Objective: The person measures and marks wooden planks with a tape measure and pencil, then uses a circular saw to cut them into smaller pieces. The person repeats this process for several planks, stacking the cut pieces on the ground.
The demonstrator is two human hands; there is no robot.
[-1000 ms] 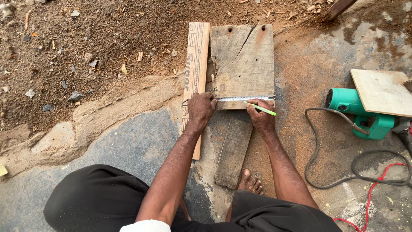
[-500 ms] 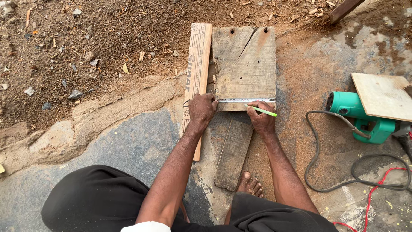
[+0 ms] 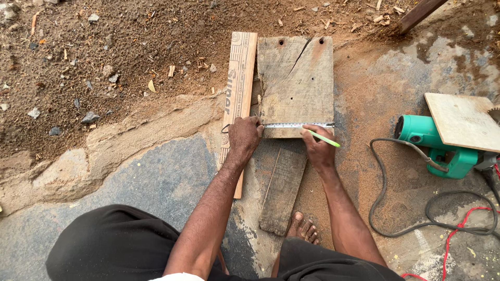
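Head view looks down on a ground (image 3: 156,171) of packed earth, sawdust and patchy concrete, which carries everything here in place of a tabletop. Largest on it is the weathered wooden board (image 3: 296,78), lying flat, cracked from its far edge and bored with two holes near that edge; a pale printed strip of wood (image 3: 237,93) lies along its left side, and a narrower dark plank (image 3: 281,190) runs from under its near edge toward a bare foot (image 3: 303,229), which sits at the plank's near end (perhaps to steady it, though I cannot tell whether it presses). To the right, well apart, a green power tool (image 3: 435,143) lies beneath a square offcut of plywood (image 3: 463,119), its grey cord (image 3: 401,208) looping over the sawdust beside a red wire (image 3: 458,239). Across the board's near edge a tape measure blade (image 3: 291,125) is stretched flat. The left hand (image 3: 244,138) is closed over the tape's left end, pinning it at the board's left corner so the blade seems held taut. The right hand (image 3: 317,148) rests on the blade farther right, fingers pinched around a green pencil (image 3: 324,138) whose tip meets the wood beside the scale, placed as if to mark a reading.
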